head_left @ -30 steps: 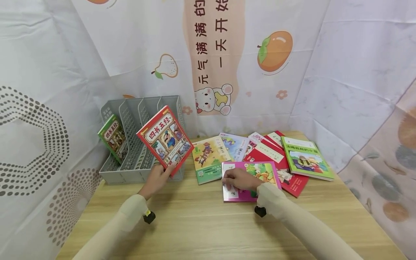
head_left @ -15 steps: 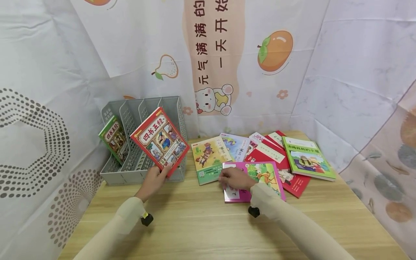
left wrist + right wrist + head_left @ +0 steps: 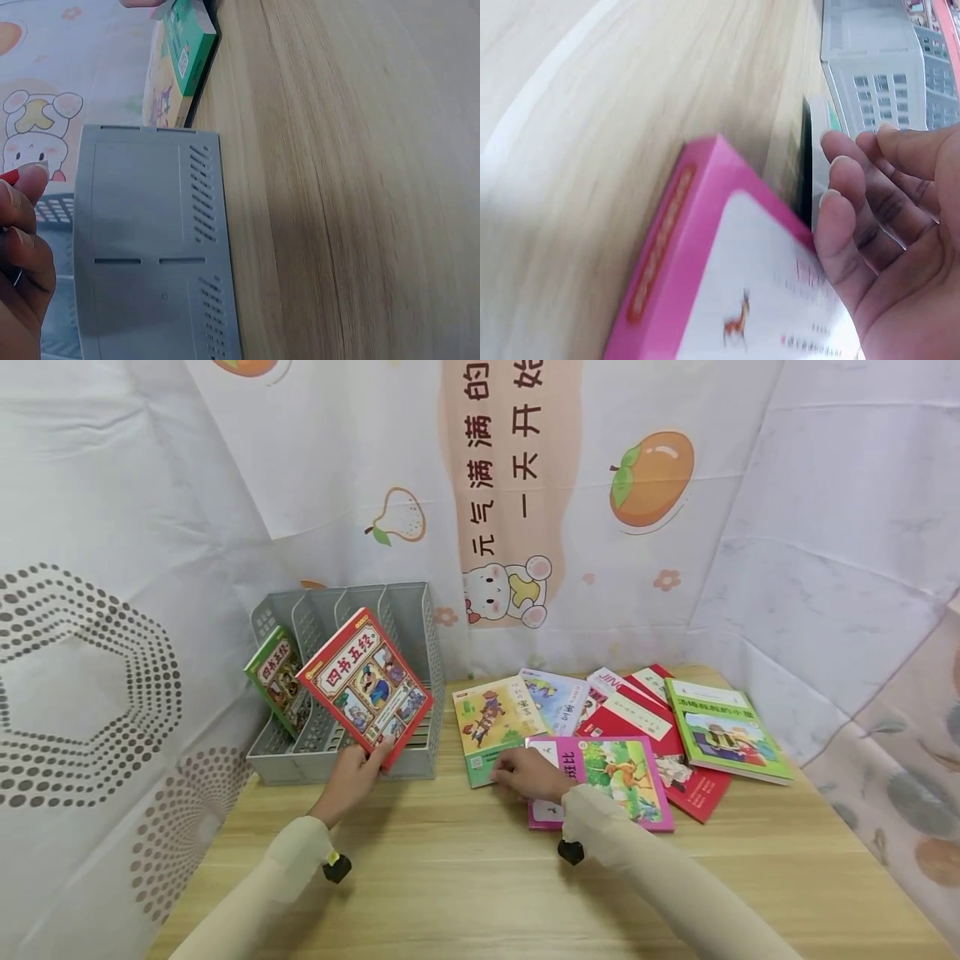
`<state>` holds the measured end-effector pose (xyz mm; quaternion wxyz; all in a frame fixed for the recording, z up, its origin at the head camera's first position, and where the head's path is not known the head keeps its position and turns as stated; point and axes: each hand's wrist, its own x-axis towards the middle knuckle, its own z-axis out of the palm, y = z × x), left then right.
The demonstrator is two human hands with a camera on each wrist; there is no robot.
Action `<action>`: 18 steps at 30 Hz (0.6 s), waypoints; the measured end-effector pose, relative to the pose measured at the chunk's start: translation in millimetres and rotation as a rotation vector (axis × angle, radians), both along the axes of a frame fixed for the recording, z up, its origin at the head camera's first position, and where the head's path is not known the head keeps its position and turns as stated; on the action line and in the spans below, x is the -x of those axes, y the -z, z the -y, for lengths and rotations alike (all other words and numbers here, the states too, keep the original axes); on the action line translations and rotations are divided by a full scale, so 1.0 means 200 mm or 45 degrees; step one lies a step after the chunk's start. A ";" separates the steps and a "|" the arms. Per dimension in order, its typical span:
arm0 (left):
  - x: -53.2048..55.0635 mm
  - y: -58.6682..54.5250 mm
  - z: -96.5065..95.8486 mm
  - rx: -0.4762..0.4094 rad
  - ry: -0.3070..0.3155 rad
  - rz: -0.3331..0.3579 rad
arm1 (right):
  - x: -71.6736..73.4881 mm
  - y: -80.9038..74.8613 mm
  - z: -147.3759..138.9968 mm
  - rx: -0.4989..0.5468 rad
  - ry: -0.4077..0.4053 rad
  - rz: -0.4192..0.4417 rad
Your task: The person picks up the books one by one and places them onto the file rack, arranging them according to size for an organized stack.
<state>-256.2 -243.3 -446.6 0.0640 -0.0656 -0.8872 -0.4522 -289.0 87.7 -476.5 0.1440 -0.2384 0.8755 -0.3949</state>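
Observation:
My left hand (image 3: 351, 781) grips a red book (image 3: 367, 685) by its bottom corner, thumb on the front cover. The book is tilted and held up in front of the grey file rack (image 3: 315, 768); in the left wrist view only a sliver of its red edge shows. My right hand (image 3: 528, 774) is over the left part of a pink book (image 3: 637, 781), its fingertips overlapping the lower corner of a yellow-and-green book (image 3: 487, 718). In the right wrist view, the fingers (image 3: 836, 229) are loosely bent with nothing between them, beside the pink book's cover (image 3: 735, 262).
A green book (image 3: 277, 681) leans in the rack's leftmost slot. Right of the rack, a light-blue book (image 3: 555, 693), red books (image 3: 633, 714) and a light-green book (image 3: 727, 731) overlap on the wooden table (image 3: 450, 877). A printed curtain (image 3: 360, 443) hangs behind.
My right hand has slid left across the pink book to the yellow-and-green one. The red book in my left hand has shifted left before the rack. The head view has turned slightly left.

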 end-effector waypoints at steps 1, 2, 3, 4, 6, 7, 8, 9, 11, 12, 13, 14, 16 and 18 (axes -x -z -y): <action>0.00 0.00 0.01 -0.001 -0.003 -0.005 | 0.00 0.00 0.01 -0.001 0.003 0.004; 0.00 0.00 0.01 -0.001 -0.006 -0.010 | 0.00 0.00 0.03 -0.002 0.000 0.000; 0.00 0.00 0.02 -0.002 -0.008 -0.017 | 0.00 0.01 0.04 -0.002 0.001 0.004; 0.00 0.00 0.02 -0.003 -0.009 -0.022 | -0.01 0.01 0.06 -0.005 0.004 0.007; 0.00 0.00 0.04 -0.005 -0.010 -0.031 | 0.00 0.00 0.09 -0.001 0.013 -0.003; 0.00 0.00 0.04 -0.004 -0.011 -0.033 | 0.00 0.00 0.11 -0.001 0.015 -0.025; 0.00 0.00 0.05 -0.001 -0.013 -0.036 | 0.01 0.00 0.13 0.000 0.019 -0.050; 0.00 0.00 0.05 -0.001 -0.016 -0.036 | 0.01 -0.01 0.15 0.002 0.026 -0.073; 0.00 -0.01 0.05 0.005 -0.026 -0.039 | 0.02 -0.01 0.20 0.010 0.048 -0.096; 0.00 -0.01 0.05 0.017 -0.030 -0.040 | 0.02 -0.01 0.23 0.018 0.059 -0.099; -0.01 -0.02 0.06 0.028 -0.036 -0.038 | 0.02 -0.01 0.26 0.023 0.065 -0.102; -0.01 -0.02 0.06 0.032 -0.037 -0.036 | 0.02 -0.02 0.28 0.030 0.072 -0.094; -0.02 -0.02 0.06 0.044 -0.047 -0.029 | 0.02 -0.02 0.34 0.033 0.072 -0.079; -0.03 -0.03 0.07 0.056 -0.058 -0.025 | 0.03 -0.03 0.39 0.026 0.056 -0.105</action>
